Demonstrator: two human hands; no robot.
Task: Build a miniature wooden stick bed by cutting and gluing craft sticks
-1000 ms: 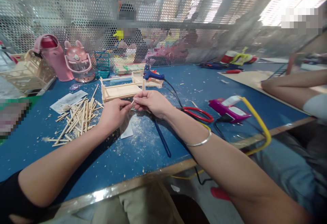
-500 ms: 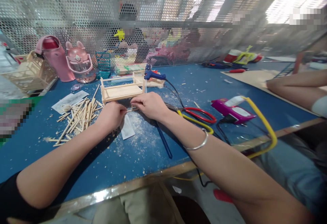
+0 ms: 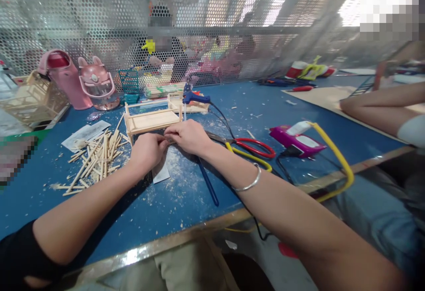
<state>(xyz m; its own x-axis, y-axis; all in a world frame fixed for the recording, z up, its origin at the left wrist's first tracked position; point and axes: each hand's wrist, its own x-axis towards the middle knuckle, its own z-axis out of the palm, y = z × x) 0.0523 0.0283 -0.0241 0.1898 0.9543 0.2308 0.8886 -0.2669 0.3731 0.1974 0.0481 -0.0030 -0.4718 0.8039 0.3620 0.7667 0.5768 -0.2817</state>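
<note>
My left hand (image 3: 148,150) is closed in a pinch above the table, fingertips almost touching those of my right hand (image 3: 187,137). The right is pinched too. What lies between the fingertips is small and mostly hidden. Just beyond them stands a small wooden frame (image 3: 151,121) built of thin sticks with a flat slatted panel. A heap of wooden sticks (image 3: 96,160) lies left of my left forearm. Below my hands a white paper slip (image 3: 161,174) rests on the table, beside a blue rod-like tool (image 3: 209,185) under my right wrist.
A blue glue gun (image 3: 196,97) stands behind the frame. Right of my hand are red-handled pliers (image 3: 255,146), a yellow-handled tool (image 3: 250,158) and a purple device (image 3: 297,143). Pink bottles (image 3: 99,85) stand at the back left, before a perforated metal screen (image 3: 109,30). Another person's arm (image 3: 378,107) rests at right.
My hands have drawn closer together; the thin pale piece that showed between the fingertips is now mostly hidden. The whole view has shifted slightly. The frame and sticks keep their places on the table.
</note>
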